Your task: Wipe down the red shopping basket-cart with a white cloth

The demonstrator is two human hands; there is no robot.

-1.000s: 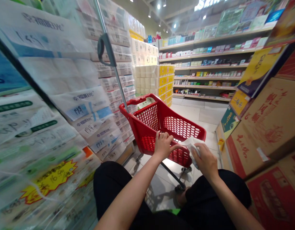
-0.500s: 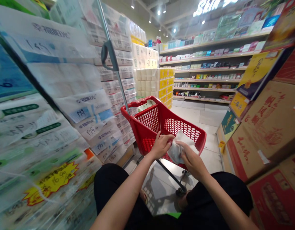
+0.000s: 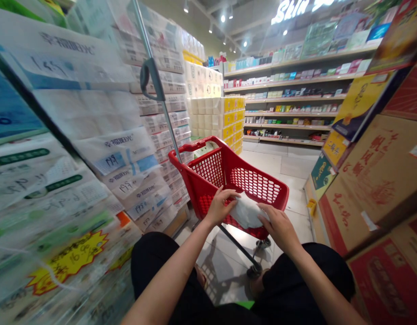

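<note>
White cloth [image 3: 248, 212] between left hand [image 3: 219, 207] and right hand [image 3: 283, 228]: no longer bunched, opened flatter, apparently pinched in both sets of fingertips, so two-handed.

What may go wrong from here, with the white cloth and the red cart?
The red cart stands on wheels, so pressing its side might roll it. The white cloth looks soft and thin, so it could bunch or tear. Stacked packs stand close by; a rolling cart might bump them.
</note>
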